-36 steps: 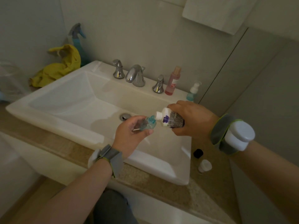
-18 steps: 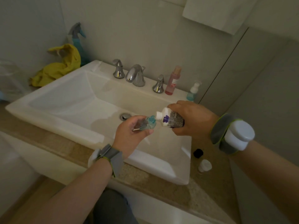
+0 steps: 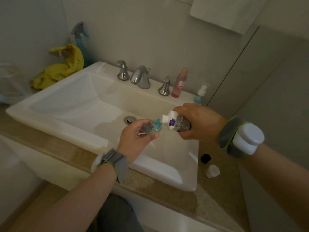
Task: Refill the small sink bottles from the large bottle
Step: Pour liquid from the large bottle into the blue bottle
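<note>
Yellow cloth (image 3: 61,69) heaped far left, beside white sink (image 3: 55,128). Over the basin, left hand (image 3: 133,139) with fingers curled round small bottle (image 3: 153,127) of teal liquid, its mouth right at the white neck of large bottle (image 3: 177,122), tipped sideways in right hand (image 3: 199,123), fingers clamped round its body. On counter right of sink, black cap (image 3: 205,158) and white cap (image 3: 212,171), slightly apart.

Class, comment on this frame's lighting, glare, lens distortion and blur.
Head view: dim, even, greyish light throughout; small highlights glint on the chrome faucet; the wide-angle lens enlarges both forearms toward the bottom corners; the small bottle in the left hand looks soft-edged; the label on the large bottle in the right hand is unreadable.
</note>
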`<state>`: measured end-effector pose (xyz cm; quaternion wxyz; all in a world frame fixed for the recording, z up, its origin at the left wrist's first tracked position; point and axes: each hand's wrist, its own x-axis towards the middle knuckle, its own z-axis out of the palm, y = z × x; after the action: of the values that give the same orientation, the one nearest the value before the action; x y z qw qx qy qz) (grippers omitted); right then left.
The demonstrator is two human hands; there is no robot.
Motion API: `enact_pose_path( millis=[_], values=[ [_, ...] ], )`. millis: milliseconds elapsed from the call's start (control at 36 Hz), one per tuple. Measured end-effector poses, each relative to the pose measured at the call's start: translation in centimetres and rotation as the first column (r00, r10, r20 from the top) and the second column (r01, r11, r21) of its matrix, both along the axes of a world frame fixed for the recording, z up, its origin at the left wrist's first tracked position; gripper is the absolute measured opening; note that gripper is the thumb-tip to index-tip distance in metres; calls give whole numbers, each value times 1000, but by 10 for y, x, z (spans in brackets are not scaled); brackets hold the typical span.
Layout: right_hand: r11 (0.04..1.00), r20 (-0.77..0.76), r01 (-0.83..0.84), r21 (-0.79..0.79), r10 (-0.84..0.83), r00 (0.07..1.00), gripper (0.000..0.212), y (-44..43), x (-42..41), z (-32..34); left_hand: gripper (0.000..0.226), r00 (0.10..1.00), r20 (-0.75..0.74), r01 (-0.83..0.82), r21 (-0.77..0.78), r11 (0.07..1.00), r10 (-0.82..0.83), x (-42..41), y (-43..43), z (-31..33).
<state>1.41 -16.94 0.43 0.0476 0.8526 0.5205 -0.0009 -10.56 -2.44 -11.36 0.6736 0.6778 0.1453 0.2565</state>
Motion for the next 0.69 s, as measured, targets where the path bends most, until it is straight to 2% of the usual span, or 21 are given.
enact_pose_path(
  millis=[694],
  values=[
    [1000, 4, 4, -23, -4, 1000, 51, 2, -3, 4, 34, 1000, -5, 12, -21, 1000, -12, 1, 1, -4]
  ],
)
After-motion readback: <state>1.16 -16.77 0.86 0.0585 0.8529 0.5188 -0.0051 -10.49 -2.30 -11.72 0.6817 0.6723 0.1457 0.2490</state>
